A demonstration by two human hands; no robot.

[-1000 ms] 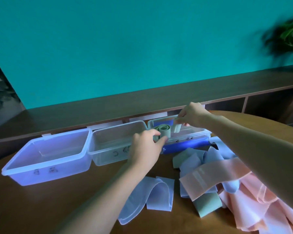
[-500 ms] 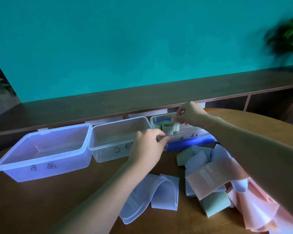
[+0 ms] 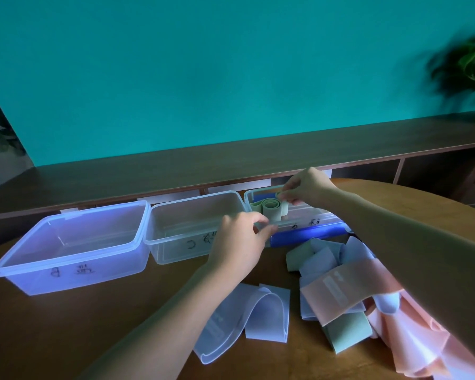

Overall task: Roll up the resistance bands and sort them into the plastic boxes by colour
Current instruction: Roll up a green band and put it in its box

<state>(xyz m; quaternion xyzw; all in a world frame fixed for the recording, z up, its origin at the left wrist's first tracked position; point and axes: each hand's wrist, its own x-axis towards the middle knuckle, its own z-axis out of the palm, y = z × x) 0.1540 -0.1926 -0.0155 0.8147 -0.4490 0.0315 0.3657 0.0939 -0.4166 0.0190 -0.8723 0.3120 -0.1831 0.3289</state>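
From the head view, you are in the middle of rolling a green band (image 3: 269, 207). The band sits up over the near rim of the right box (image 3: 307, 222), the one with the dark blue thing inside it. It is partly coiled, with a few loose loops showing from the top.

Your left hand (image 3: 237, 246) has its fingers and thumb curled in, pinching the near end of the green band. Your right hand (image 3: 306, 189) pinches the far end of it, with the fingertips pressed together on the band's edge. Both hands hold the same band.

The middle box (image 3: 159, 244) and the left box (image 3: 66, 275) stand in a row beside the right box, touching side by side. I see no bands in those two.

On the table (image 3: 52, 330), near you, lies a light blue band (image 3: 247, 322) bent into a hump. To its right is a heap of bands (image 3: 346, 286): pink, light blue and green ones, all mixed and not rolled.

I think the roll is still too loose. Next you need to wind it tighter, so the loops close up. Then it can drop into the box for green. Which box that is I cannot tell, as the marks on the boxes are too hard to read. After that, many bands still wait in the heap.
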